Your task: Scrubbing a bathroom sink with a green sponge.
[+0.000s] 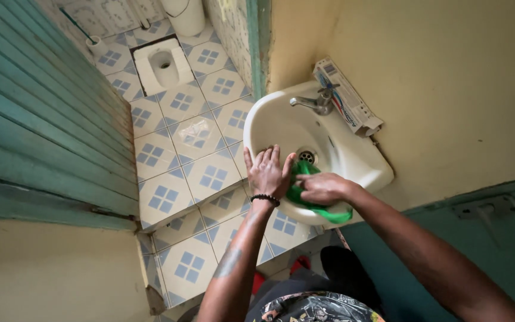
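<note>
Green cloth (305, 194) clamped in right hand (323, 188) on sink (353, 161) rim; left hand (267, 173) flat, fingers apart

So there's a white wall-mounted sink (353, 164) with a green cloth (305, 197) draped over its rim at 6 o'clock. A toothpaste box (347, 98) sits on the ledge at 1 o'clock, right beside the metal tap (314, 102).
</note>
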